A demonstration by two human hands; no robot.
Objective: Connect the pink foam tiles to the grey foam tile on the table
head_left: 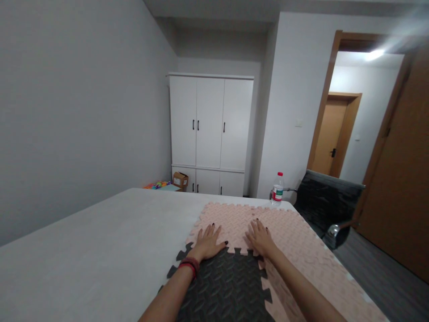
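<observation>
A black interlocking foam mat tile (228,286) lies on the white table, with pink foam mat tiles (295,232) beyond it and along its right side. Palm down, my left hand (208,243) rests across the seam between the black tile's far edge and the pink foam, fingers spread. My right hand (260,238) is flat on the pink foam near the black tile's far right corner, its fingers stretched forward. Neither hand grips anything. Part of the seam is hidden under both hands. Along the right side, the black tile's teeth overlap the pink foam.
The white table (100,250) extends to the left toward a grey wall. A plastic bottle with a red cap (277,190) stands at the table's far right corner. Beside the right edge is a black chair (326,203). A cardboard box (180,180) sits behind the table, before a white cabinet (211,120).
</observation>
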